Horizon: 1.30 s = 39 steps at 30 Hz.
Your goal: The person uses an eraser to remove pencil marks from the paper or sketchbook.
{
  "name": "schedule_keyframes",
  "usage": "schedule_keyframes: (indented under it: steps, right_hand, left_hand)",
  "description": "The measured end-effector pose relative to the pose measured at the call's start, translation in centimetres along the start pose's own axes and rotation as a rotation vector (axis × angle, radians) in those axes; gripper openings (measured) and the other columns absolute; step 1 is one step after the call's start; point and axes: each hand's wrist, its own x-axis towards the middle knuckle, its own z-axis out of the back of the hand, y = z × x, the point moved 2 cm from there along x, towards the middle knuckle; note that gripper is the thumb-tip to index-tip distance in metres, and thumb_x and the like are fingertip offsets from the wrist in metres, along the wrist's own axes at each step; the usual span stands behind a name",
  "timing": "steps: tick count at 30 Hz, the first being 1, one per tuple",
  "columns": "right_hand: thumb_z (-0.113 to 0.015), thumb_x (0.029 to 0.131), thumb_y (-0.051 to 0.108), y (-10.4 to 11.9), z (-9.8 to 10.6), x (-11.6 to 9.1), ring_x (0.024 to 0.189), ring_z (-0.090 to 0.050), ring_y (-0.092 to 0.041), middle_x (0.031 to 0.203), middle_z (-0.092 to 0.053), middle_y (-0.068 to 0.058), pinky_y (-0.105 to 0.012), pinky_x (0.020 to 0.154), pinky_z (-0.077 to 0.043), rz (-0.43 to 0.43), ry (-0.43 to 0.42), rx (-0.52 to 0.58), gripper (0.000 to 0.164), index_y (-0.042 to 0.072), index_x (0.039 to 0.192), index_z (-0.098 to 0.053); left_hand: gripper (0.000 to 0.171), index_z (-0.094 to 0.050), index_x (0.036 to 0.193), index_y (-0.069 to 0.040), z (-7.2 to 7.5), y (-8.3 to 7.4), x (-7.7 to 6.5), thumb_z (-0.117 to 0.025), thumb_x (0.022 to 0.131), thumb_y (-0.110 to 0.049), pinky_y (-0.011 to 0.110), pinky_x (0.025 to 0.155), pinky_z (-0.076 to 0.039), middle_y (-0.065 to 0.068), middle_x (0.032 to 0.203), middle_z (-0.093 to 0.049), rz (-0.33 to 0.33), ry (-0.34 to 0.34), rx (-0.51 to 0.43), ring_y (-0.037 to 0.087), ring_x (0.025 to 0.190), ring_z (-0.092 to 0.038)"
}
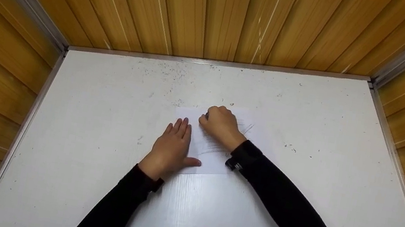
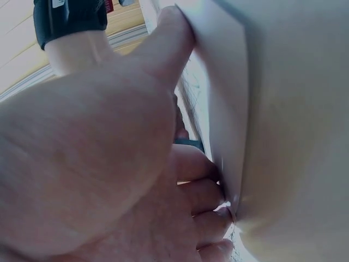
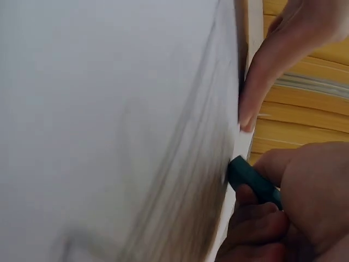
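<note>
A white sheet of paper [image 1: 214, 169] lies on the white table, covered with grey pencil strokes [image 1: 213, 147]. My left hand [image 1: 172, 147] lies flat along its left edge, fingers straight and the thumb spread over the lower part. Over the upper middle of the paper is my right hand [image 1: 221, 125], its fingers curled. It grips a small dark teal eraser [image 3: 253, 181], whose end meets the paper by the smudged strokes in the right wrist view. Only a dark bit of the eraser shows in the head view; the hand covers the remainder.
Dark crumbs [image 1: 290, 147] are scattered over the white table [image 1: 94, 177], thickest towards the back left. Wood-patterned panels [image 1: 221, 19] wall in the back and both sides, with a metal strip [image 1: 134, 54] along the table's back edge.
</note>
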Motion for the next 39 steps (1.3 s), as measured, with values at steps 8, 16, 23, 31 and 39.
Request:
schedule_keyframes:
  steps: [8,16,23,31,39]
  right_hand:
    - [-0.06,0.102,0.03,-5.8,2.9,-1.4,0.094,-0.065,-0.034,0.098,-0.071,-0.017,-0.051,0.088,-0.056,-0.041,-0.056,0.024,0.033,0.009,0.077,-0.065]
    - [-0.059,0.103,0.03,-10.5,5.6,-2.7,0.083,-0.056,-0.028,0.083,-0.058,-0.008,-0.041,0.073,-0.045,-0.127,-0.073,0.025,0.037,0.011,0.071,-0.057]
    - [-0.058,0.103,0.027,-8.1,5.2,-2.5,0.087,-0.061,-0.03,0.094,-0.069,-0.016,-0.047,0.081,-0.053,-0.111,-0.073,0.008,0.035,0.006,0.077,-0.066]
    - [-0.061,0.104,0.031,-0.6,2.0,-0.4,0.096,-0.067,-0.033,0.102,-0.073,-0.016,-0.05,0.09,-0.057,-0.005,0.027,0.041,0.032,0.007,0.085,-0.071]
    - [-0.063,0.103,0.03,0.3,0.0,0.1,0.102,-0.072,-0.037,0.105,-0.077,-0.017,-0.052,0.092,-0.06,0.014,0.032,-0.028,0.031,0.005,0.091,-0.075]
  left_hand:
    - [0.124,-0.029,0.169,0.011,0.1,-0.1,0.1,-0.076,0.092,-0.074,0.055,0.139,-0.024,0.03,0.181,-0.024,0.007,0.004,0.016,0.043,0.171,-0.023]
    - [0.123,-0.03,0.17,0.01,0.1,-0.1,0.1,-0.076,0.093,-0.074,0.056,0.139,-0.024,0.029,0.181,-0.025,0.003,0.002,0.023,0.043,0.172,-0.023]
    - [0.124,-0.031,0.169,0.011,0.2,-0.3,0.1,-0.078,0.092,-0.074,0.057,0.139,-0.026,0.03,0.18,-0.027,0.005,0.002,0.036,0.044,0.17,-0.026]
    - [0.123,-0.031,0.168,0.012,0.1,-0.2,0.0,-0.079,0.092,-0.072,0.059,0.138,-0.027,0.032,0.179,-0.028,-0.007,-0.014,0.018,0.045,0.17,-0.027]
    - [0.123,-0.029,0.17,0.011,0.0,-0.2,0.0,-0.077,0.093,-0.073,0.057,0.139,-0.025,0.03,0.18,-0.025,0.001,0.001,0.029,0.043,0.171,-0.025]
